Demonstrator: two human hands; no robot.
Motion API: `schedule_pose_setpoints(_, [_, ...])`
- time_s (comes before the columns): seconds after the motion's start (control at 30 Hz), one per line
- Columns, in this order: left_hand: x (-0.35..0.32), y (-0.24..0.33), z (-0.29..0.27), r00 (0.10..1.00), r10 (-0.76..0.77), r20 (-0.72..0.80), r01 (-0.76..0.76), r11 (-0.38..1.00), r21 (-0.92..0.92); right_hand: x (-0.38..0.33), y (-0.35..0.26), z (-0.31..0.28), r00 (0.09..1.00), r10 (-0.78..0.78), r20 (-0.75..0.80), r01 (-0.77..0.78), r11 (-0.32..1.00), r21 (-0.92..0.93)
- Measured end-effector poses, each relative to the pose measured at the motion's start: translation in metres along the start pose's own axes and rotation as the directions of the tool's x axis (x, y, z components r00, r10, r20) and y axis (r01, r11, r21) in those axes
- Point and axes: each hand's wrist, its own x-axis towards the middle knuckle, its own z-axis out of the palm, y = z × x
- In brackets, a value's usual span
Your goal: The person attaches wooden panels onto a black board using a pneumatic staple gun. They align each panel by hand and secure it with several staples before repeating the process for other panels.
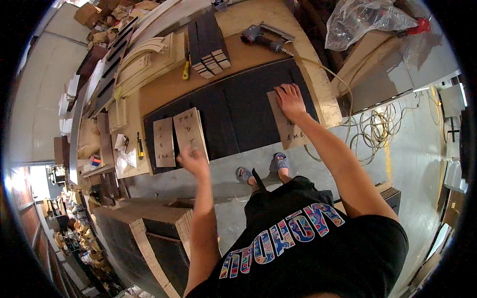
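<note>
My right hand point(290, 102) lies flat, fingers stretched out, on the upper part of a thin brown board point(288, 130) with handwritten marks. That board rests at the right end of a wide black panel point(233, 111) and reaches past its near edge. My left hand point(194, 161) is at the lower end of a stack of marked brown boards point(189, 126). Motion smears its fingers, so whether it grips a board is unclear. Another marked brown board point(164, 142) lies just left of that stack.
On the workbench point(318, 94) beyond the panel are a nail gun point(261, 37) with an air hose, bundled black strips point(207, 44) and a yellow-handled tool point(186, 69). A yellow-black cutter point(140, 147) lies at left. Coiled hose point(380, 131) covers floor at right; stacked panels point(149, 233) stand behind my left arm.
</note>
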Motion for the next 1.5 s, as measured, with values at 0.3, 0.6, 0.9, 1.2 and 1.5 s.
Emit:
schedule_pose_setpoints(0.3, [-0.211, 0.176, 0.081, 0.260, -0.027, 0.965, 0.884, 0.410, -0.227, -0.045, -0.016, -0.029, 1.000, 0.007, -0.004, -0.007, 1.000, 0.023])
schedule_pose_setpoints(0.6, [-0.279, 0.126, 0.083, 0.159, 0.259, 0.953, 0.575, 0.760, -0.302, -0.123, -0.040, -0.089, 0.988, 0.009, 0.157, -0.034, 0.986, 0.162])
schedule_pose_setpoints(0.9, [-0.241, 0.186, 0.010, -0.006, 0.316, 0.949, 0.567, 0.782, -0.257, -0.165, -0.057, -0.186, 0.970, 0.221, -0.100, -0.213, 0.973, 0.084])
schedule_pose_setpoints(1.2, [-0.059, 0.164, -0.033, 0.426, 0.260, 0.867, 0.546, 0.691, -0.475, -0.061, -0.156, -0.123, 0.772, 0.487, 0.408, -0.582, 0.286, 0.761])
schedule_pose_setpoints(1.5, [0.171, -0.083, -0.080, 0.974, -0.104, 0.203, 0.058, 0.973, 0.222, 0.009, -0.305, 0.036, 0.789, 0.478, 0.386, -0.611, 0.540, 0.578])
